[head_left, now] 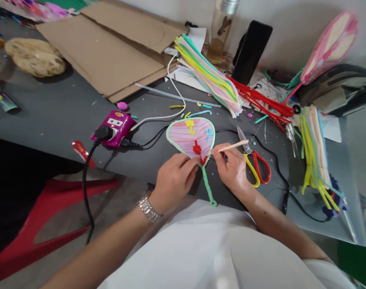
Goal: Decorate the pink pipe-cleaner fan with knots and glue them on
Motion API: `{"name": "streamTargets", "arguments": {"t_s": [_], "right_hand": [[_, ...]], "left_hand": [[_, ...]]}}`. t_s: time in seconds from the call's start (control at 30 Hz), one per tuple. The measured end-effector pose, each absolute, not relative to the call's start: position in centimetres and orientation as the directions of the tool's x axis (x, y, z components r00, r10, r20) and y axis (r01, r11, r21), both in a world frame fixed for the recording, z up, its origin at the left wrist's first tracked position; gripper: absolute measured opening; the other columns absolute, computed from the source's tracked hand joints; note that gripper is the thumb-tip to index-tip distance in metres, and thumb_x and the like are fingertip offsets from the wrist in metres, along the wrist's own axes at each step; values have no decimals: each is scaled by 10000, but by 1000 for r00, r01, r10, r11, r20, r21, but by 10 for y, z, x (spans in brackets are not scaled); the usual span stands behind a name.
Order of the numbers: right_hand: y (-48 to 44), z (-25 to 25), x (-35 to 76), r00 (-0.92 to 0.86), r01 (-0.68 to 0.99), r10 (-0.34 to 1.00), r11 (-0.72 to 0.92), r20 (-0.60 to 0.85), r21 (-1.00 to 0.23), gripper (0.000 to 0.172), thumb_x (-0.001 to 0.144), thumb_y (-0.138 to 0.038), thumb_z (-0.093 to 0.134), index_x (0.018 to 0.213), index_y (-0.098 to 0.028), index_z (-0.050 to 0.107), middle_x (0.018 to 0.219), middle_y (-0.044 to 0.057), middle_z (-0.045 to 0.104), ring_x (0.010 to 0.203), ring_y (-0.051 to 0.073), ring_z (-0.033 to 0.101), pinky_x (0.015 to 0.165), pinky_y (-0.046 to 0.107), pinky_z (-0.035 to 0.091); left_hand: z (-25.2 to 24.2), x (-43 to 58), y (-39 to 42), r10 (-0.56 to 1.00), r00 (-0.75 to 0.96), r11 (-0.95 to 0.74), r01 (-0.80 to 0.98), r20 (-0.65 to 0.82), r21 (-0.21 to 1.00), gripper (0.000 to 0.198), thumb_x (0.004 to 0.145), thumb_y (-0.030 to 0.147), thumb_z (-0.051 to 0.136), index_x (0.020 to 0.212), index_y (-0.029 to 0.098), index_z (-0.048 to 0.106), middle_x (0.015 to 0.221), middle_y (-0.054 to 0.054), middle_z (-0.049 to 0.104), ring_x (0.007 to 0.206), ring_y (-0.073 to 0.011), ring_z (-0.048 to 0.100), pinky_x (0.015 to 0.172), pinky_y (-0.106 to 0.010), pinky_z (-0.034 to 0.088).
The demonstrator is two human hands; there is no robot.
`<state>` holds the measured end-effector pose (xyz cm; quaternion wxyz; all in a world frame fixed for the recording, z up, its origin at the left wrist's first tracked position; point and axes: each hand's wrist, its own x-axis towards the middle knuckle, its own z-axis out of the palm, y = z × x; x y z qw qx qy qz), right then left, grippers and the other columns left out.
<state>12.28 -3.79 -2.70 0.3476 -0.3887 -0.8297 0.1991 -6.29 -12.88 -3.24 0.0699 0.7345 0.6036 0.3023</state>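
Pinching a thin wooden stick (232,146), the right hand (234,170) sits just right of the fan (184,136). The stick's tip points left at the fan's red knot (197,149). The left hand (173,178), nearer, grips the fan's lower edge.

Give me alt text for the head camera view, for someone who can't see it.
Two hands work on a pink fan with a green rim on a grey table: the left hand rests on its lower edge, the right hand holds a wooden stick near its red knot. Scissors lie to the right, pipe cleaner bundles behind.
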Motion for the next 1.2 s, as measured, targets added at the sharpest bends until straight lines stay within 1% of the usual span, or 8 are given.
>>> {"name": "streamTargets", "arguments": {"t_s": [0.1,0.23,0.47,0.6,0.8,1.03,1.1,1.2], "right_hand": [[-39,-21,120,-375,508,822,569,429,-647,213,1030,-298,551,863,-215,654,845,48,713,751,174,646,711,313,496],[-40,-12,108,-340,450,808,588,480,-672,168,1019,-266,573,881,-221,658,848,29,724,735,155,639,688,297,491],[-37,-16,94,-491,400,713,695,502,-597,172,1027,-216,550,902,-202,668,876,58,754,820,182,700,738,312,511],[-32,-22,92,-531,417,678,731,508,-540,191,1031,-231,545,887,-197,666,860,70,756,779,187,696,732,321,508],[-27,-21,88,-573,405,668,735,475,-544,255,1043,-259,513,826,-199,633,798,73,725,737,190,674,727,327,506],[-24,-20,84,-652,402,621,770,435,-497,256,1033,-266,526,806,-203,626,805,68,718,784,196,677,744,323,489],[-22,-18,85,-660,401,627,759,413,-513,263,1033,-273,524,803,-203,632,793,60,710,771,191,666,739,321,482],[-20,-12,86,-602,414,703,681,380,-605,255,1024,-264,528,803,-204,639,760,36,688,699,166,633,683,299,466]], "left_hand": [[-30,-83,-112,893,25,-245,864,450,439,206,981,189,538,1099,193,707,1033,-104,686,929,-241,599,820,-398,512],[-34,-99,-91,870,73,-308,853,487,421,175,957,147,569,1015,197,727,1014,-91,702,919,-236,598,847,-409,518],[-41,-101,-85,903,95,-319,803,420,504,155,940,163,614,1006,185,752,1012,-95,712,934,-238,614,847,-414,511],[-43,-102,-86,903,98,-326,791,418,518,189,941,147,596,1023,180,763,1025,-101,708,936,-239,609,852,-417,515],[-46,-101,-86,902,127,-330,818,412,470,239,929,120,573,1019,213,774,1041,-102,693,943,-252,579,829,-424,503],[-45,-100,-87,904,162,-331,851,395,409,237,906,106,584,977,208,785,1033,-114,678,964,-274,557,811,-425,487],[-45,-99,-87,907,172,-329,859,385,391,229,906,114,587,971,210,785,1033,-116,675,965,-277,554,808,-426,482],[-44,-99,-88,909,172,-323,866,380,381,245,902,112,592,1001,227,785,1040,-111,673,960,-270,555,807,-422,475]]}}
